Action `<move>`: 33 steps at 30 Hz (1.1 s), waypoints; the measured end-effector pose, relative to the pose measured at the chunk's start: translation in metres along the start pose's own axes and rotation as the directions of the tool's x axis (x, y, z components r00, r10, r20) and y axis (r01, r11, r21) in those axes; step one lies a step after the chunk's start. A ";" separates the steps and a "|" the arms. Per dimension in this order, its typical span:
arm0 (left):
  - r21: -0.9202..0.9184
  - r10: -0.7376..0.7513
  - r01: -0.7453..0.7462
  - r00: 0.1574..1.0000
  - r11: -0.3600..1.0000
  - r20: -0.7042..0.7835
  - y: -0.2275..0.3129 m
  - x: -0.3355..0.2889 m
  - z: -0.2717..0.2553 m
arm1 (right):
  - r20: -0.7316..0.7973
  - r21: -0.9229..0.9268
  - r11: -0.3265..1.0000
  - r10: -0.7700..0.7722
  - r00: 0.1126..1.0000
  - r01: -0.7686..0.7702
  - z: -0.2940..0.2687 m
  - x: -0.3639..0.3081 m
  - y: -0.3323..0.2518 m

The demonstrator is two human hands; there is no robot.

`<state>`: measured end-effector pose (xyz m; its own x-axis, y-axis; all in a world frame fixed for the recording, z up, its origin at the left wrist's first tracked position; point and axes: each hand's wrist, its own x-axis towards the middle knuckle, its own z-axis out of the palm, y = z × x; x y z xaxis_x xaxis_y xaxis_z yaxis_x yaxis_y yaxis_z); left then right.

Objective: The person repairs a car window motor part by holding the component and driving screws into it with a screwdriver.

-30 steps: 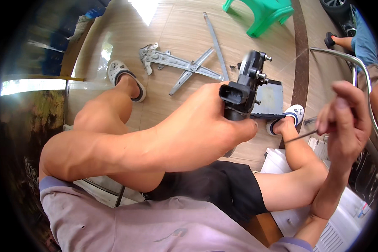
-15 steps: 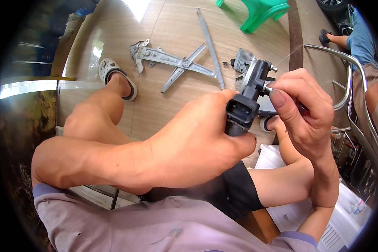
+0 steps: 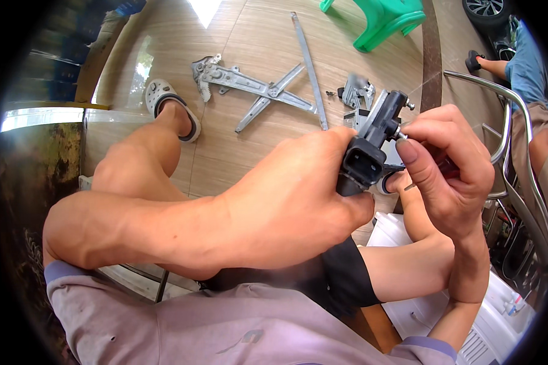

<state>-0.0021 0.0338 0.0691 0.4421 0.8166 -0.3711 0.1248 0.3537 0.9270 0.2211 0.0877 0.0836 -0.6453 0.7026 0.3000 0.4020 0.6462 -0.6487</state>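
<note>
My left hand (image 3: 301, 198) is closed around a black electric motor (image 3: 380, 137) with a socket-like connector facing me. It is held up in front of my lap, tilted to the upper right. Thumb and forefinger of my right hand (image 3: 453, 167) pinch a small silver screw (image 3: 400, 134) on the motor's right side. A second screw (image 3: 410, 106) sticks out near its upper end. Something dark red (image 3: 448, 165) shows inside my right palm, mostly covered by the fingers, and a thin metal tip (image 3: 410, 186) pokes out below.
On the tiled floor ahead lies a metal scissor-type window regulator (image 3: 259, 90). Another small metal mechanism (image 3: 356, 91) is right of it. A green plastic stool (image 3: 386, 21) stands beyond. At right are a chrome-tube chair frame (image 3: 505, 91) and another person's leg (image 3: 520, 67). White plastic (image 3: 396, 234) lies beside my thigh.
Both hands and the motor have shifted slightly right, and the motor has turned a little. My right fingers stay at the screw. The thin metal tip below them now shows.
</note>
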 end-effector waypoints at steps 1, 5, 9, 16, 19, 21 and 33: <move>0.013 0.019 -0.019 1.000 1.000 -0.004 0.001 0.000 0.000 | -0.015 0.000 1.000 0.005 1.000 -0.005 0.000 0.000 -0.001; 0.035 -0.010 0.010 1.000 0.999 0.004 0.001 0.000 0.000 | -0.033 -0.007 1.000 0.015 0.999 -0.016 0.001 -0.003 -0.001; 0.033 -0.016 0.016 1.000 0.999 0.006 0.001 0.000 0.000 | -0.037 -0.056 0.998 -0.042 0.998 0.040 0.000 -0.004 -0.001; -0.007 -0.063 0.063 0.998 0.998 0.008 0.002 0.000 0.001 | -0.018 -0.001 0.997 0.071 0.997 -0.071 0.000 -0.006 -0.004; -0.008 -0.077 0.078 0.997 0.997 0.008 0.003 -0.002 0.001 | -0.067 0.027 0.993 0.116 0.991 -0.114 0.001 -0.002 -0.008; -0.006 -0.057 0.057 0.998 0.998 0.003 0.002 -0.002 0.001 | -0.054 0.016 0.995 0.103 0.993 -0.103 0.002 -0.004 -0.002; 0.023 -0.059 0.059 0.998 0.998 -0.002 0.003 -0.001 0.000 | -0.110 0.065 0.991 0.122 0.986 -0.115 0.008 -0.003 -0.005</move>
<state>-0.0024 0.0341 0.0720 0.4319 0.7954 -0.4251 0.1711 0.3905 0.9045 0.2155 0.0798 0.0804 -0.5161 0.8046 0.2939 0.4304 0.5402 -0.7232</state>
